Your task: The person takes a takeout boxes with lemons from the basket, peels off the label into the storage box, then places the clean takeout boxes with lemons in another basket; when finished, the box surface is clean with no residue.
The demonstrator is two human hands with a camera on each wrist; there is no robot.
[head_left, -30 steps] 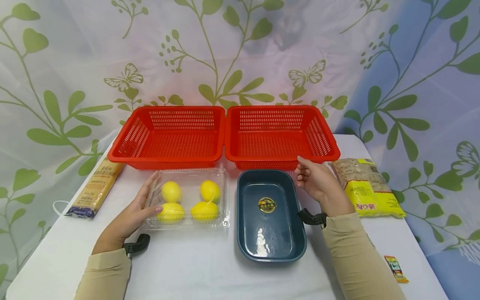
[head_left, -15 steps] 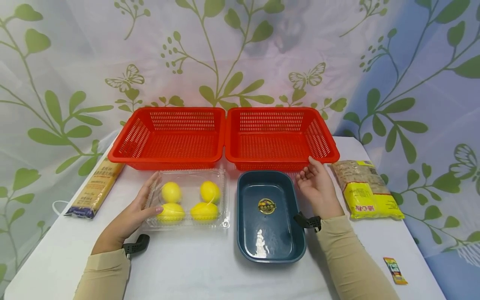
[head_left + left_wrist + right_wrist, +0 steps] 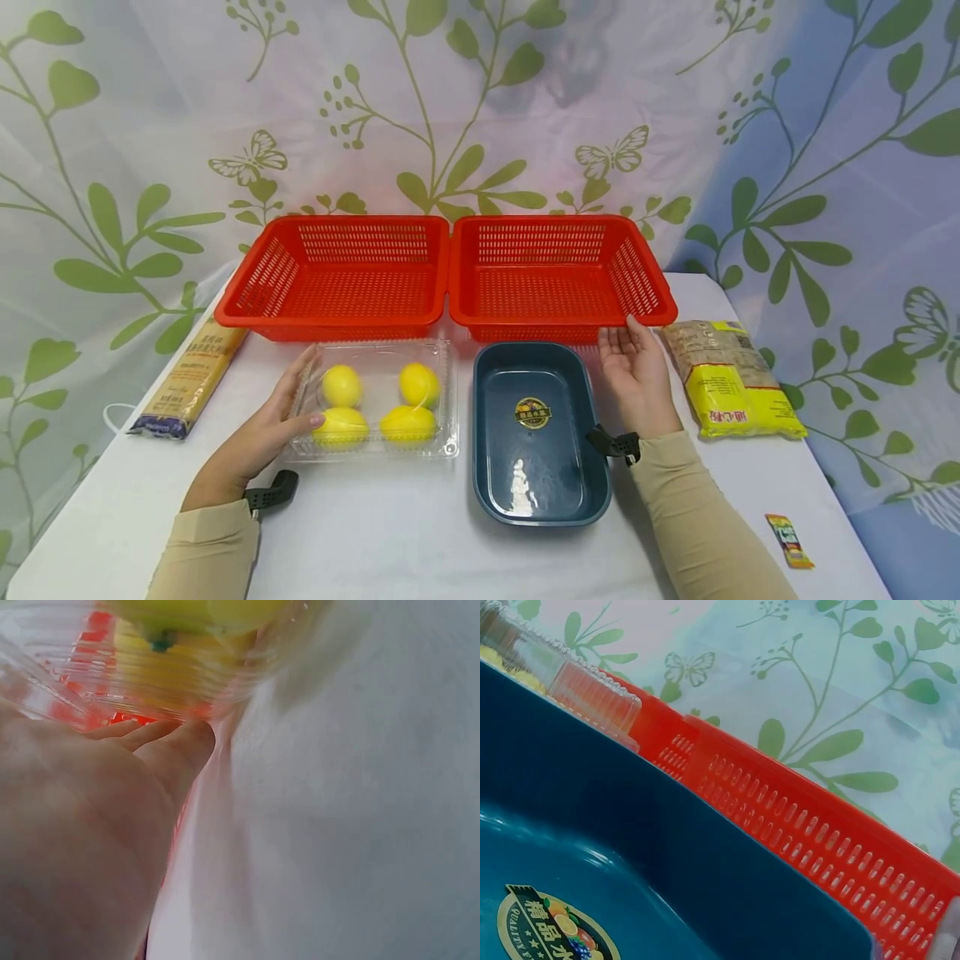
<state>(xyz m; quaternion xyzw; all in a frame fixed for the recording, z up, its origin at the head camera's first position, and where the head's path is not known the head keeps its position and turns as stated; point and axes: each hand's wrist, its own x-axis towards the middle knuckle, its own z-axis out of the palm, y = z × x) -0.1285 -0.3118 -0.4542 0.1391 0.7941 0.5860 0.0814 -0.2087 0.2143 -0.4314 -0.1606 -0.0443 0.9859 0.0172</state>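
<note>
In the head view my left hand (image 3: 258, 429) lies along the left side of a clear plastic clamshell box (image 3: 447, 400), fingers extended and thumb over its near left part. Inside the box are several yellow lemons (image 3: 408, 422). The left wrist view shows the fingertips (image 3: 199, 739) against the ribbed clear wall. My right hand (image 3: 637, 375) holds nothing. It is spread with the palm turned toward a dark blue rectangular basin (image 3: 536, 467), just right of that basin and by the front of the right red basket (image 3: 558, 319). Only a sliver of it shows in the right wrist view.
A left red basket (image 3: 330, 322) stands beside the right one, behind the box. A long noodle packet (image 3: 193, 375) lies at the left edge. On the right are a yellow-labelled bag (image 3: 738, 383) and a small snack packet (image 3: 789, 540). A patterned curtain hangs behind.
My right hand has uncurled its fingers and turned its palm toward the blue basin, shifting slightly. The left hand and the box of lemons have stayed put.
</note>
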